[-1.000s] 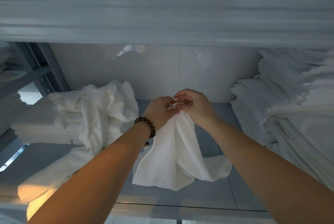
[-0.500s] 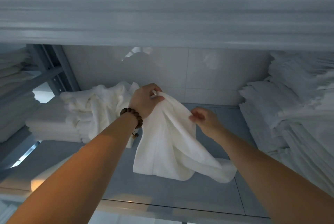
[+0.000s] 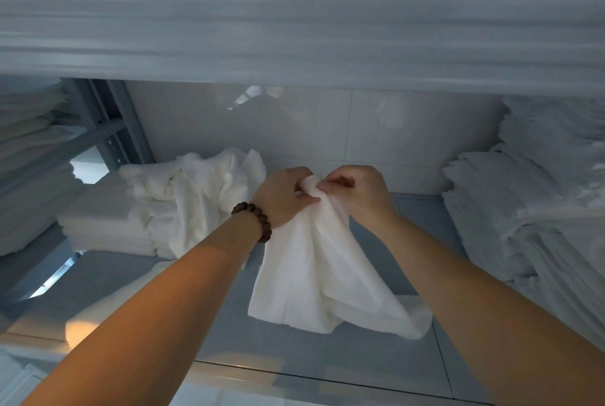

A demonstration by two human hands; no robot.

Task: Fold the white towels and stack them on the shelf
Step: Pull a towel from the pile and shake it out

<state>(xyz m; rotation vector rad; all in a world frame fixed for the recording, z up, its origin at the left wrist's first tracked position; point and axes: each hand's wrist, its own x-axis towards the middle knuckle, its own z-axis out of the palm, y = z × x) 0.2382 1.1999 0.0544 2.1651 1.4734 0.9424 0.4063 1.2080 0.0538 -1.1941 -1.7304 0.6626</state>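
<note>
While the white towel (image 3: 314, 274) is hanging over the shelf (image 3: 327, 363), the left hand (image 3: 281, 196) and right hand (image 3: 360, 192) are pinching its bunched top edge — knuckles nearly touching.

Your left hand (image 3: 281, 197) and right hand (image 3: 358, 191) meet at frame centre, both pinching the bunched top of a white towel (image 3: 314, 274). It hangs down; its lower edge lies on the grey shelf (image 3: 327, 359). Crumpled towels (image 3: 196, 196) sit on a folded stack (image 3: 101, 222) centre-left; tall stack (image 3: 530, 209) at right. Bead bracelet (image 3: 253, 220) on your left wrist.
</note>
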